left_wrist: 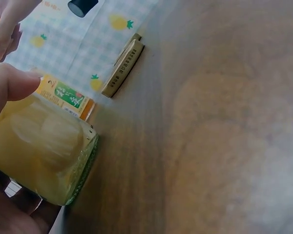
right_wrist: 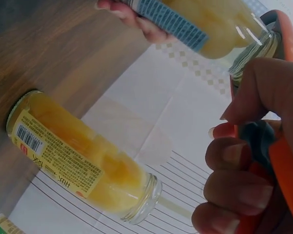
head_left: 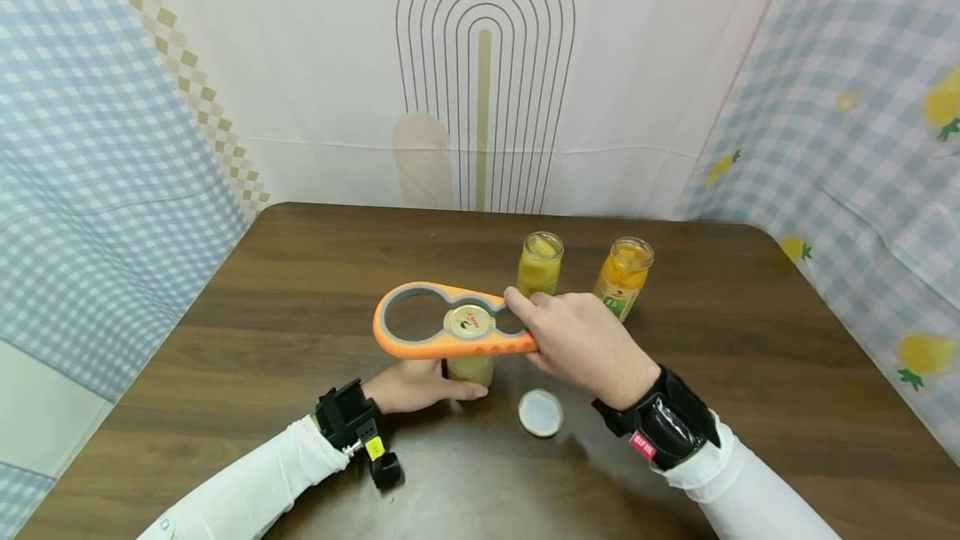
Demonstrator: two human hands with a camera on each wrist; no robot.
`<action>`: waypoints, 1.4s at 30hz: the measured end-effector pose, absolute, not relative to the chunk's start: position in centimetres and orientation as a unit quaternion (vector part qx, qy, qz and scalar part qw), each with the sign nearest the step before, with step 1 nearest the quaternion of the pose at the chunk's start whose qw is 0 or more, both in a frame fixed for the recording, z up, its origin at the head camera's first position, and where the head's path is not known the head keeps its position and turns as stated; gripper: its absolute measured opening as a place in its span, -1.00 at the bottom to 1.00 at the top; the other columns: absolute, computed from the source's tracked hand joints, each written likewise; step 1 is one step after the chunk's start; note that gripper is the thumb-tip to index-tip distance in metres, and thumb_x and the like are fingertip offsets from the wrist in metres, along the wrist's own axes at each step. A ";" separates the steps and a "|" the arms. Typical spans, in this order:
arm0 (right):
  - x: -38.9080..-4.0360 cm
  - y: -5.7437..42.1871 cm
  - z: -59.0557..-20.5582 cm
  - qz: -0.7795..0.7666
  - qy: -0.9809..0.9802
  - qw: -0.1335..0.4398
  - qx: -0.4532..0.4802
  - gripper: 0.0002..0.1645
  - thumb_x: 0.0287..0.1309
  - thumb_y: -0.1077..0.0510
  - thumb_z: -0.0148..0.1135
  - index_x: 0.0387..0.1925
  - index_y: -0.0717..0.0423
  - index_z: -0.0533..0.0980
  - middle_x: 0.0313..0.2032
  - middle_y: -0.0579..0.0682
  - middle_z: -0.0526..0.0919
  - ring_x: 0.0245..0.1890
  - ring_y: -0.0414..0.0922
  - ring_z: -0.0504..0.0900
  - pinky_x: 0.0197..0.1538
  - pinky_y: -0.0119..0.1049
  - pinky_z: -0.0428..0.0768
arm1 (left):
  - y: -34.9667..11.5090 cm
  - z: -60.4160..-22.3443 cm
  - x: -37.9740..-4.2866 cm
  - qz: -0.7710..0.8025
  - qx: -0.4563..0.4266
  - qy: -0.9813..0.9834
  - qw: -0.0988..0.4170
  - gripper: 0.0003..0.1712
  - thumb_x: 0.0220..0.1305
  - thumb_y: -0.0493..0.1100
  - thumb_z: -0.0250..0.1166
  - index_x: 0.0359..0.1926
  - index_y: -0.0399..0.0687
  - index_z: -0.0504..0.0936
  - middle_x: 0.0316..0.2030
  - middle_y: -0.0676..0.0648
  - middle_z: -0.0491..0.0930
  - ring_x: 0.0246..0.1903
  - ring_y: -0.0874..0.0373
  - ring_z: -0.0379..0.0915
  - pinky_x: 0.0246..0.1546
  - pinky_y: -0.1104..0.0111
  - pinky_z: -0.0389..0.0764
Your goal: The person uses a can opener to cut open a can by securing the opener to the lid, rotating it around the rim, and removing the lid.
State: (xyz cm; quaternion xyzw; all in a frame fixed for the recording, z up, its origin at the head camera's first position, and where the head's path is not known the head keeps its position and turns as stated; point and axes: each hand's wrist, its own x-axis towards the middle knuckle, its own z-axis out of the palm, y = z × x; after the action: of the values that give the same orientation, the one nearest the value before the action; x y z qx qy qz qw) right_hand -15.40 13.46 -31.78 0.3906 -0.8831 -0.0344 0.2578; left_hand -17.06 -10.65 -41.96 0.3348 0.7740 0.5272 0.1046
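Note:
My left hand (head_left: 416, 386) grips a glass jar (head_left: 472, 370) of pale yellow fruit from its left side, thumb across the front. The jar's printed gold lid (head_left: 469, 321) sits inside one opening of an orange and grey jar opener (head_left: 423, 350). My right hand (head_left: 588, 340) holds the opener at its right end, fingers curled round the handle. In the right wrist view, the opener (right_wrist: 285, 168) surrounds the lid's edge at the top of the held jar (right_wrist: 212, 24). The left wrist view shows the jar's base (left_wrist: 78, 170) close to the wooden tabletop.
Behind my right hand stand two lidless jars, one of pale yellow fruit (head_left: 538, 269) and one of orange-yellow fruit (head_left: 622, 273). A loose lid (head_left: 540, 412) lies on the wooden table (head_left: 315, 290), white inside up. Patterned cloths (head_left: 330, 65) hang around the table.

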 end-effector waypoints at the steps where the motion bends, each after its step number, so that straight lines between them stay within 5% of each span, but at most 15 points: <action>1: -15.5 13.5 -31.8 -0.034 -0.883 0.256 0.392 -0.44 -0.11 0.08 0.51 -0.08 0.07 0.41 -0.63 -0.16 0.42 -0.74 -0.22 0.34 -0.66 -0.35 0.41 | -10.6 -41.7 -16.9 0.525 0.335 0.775 0.104 -0.18 0.17 -0.23 0.52 0.41 -0.05 0.35 0.26 -0.09 0.51 0.22 0.11 0.46 0.31 0.33 0.47; 7: -15.8 13.7 -31.8 -0.031 -0.882 0.252 0.397 -0.46 -0.10 0.06 0.52 -0.11 0.05 0.42 -0.63 -0.16 0.42 -0.73 -0.24 0.34 -0.65 -0.35 0.41 | -10.1 -39.5 -15.8 0.521 0.330 0.781 0.100 -0.19 0.12 -0.34 0.51 0.37 -0.22 0.37 0.23 -0.21 0.53 0.22 0.00 0.47 0.32 0.30 0.47; 16: -16.5 13.9 -31.9 -0.028 -0.872 0.264 0.411 -0.51 -0.09 0.08 0.50 -0.15 0.03 0.42 -0.62 -0.16 0.42 -0.69 -0.21 0.43 -0.63 -0.33 0.42 | -10.0 -38.4 -15.4 0.505 0.346 0.787 0.071 -0.24 0.05 -0.37 0.54 0.28 -0.31 0.44 0.13 -0.22 0.61 0.13 0.09 0.52 0.28 0.25 0.51; 20: -16.8 13.9 -31.8 -0.017 -0.873 0.250 0.419 -0.49 -0.06 -0.01 0.53 -0.16 0.02 0.42 -0.60 -0.18 0.43 -0.66 -0.22 0.48 -0.60 -0.31 0.47 | -10.1 -38.6 -15.5 0.505 0.354 0.782 0.092 -0.24 0.12 -0.35 0.51 0.33 -0.28 0.41 0.18 -0.21 0.59 0.18 0.12 0.48 0.33 0.27 0.46; 26: -17.1 14.0 -31.8 -0.001 -0.873 0.233 0.427 -0.39 -0.12 -0.19 0.56 -0.19 0.00 0.42 -0.60 -0.22 0.43 -0.63 -0.25 0.49 -0.56 -0.30 0.51 | -10.1 -41.2 -17.1 0.475 0.419 0.774 0.027 -0.07 0.10 -0.22 0.57 0.47 -0.03 0.35 0.43 -0.06 0.40 0.42 0.10 0.29 0.45 0.33 0.30; 36: -17.4 13.8 -31.4 -0.011 -0.886 0.192 0.422 -0.54 -0.13 0.02 0.44 -0.24 0.02 0.38 -0.61 -0.22 0.39 -0.65 -0.22 0.42 -0.58 -0.31 0.43 | -10.3 -41.3 -16.9 0.488 0.400 0.774 0.046 -0.11 0.12 -0.24 0.55 0.44 -0.06 0.36 0.31 0.03 0.51 0.28 0.30 0.37 0.38 0.38 0.36; 42: -17.6 13.6 -31.0 -0.019 -0.895 0.153 0.420 -0.56 -0.15 0.10 0.40 -0.22 0.01 0.37 -0.63 -0.23 0.34 -0.64 -0.22 0.39 -0.55 -0.31 0.42 | -10.1 -39.7 -15.8 0.525 0.375 0.760 0.074 -0.13 0.11 -0.37 0.51 0.44 -0.18 0.35 0.34 -0.11 0.48 0.24 0.33 0.36 0.37 0.44 0.34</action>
State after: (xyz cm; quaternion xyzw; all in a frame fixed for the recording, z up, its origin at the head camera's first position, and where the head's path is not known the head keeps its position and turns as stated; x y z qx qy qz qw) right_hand -17.62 13.56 -30.97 0.4195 -0.8945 -0.0186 0.1532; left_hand -15.75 -10.11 -39.69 0.3753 0.7604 0.5248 0.0741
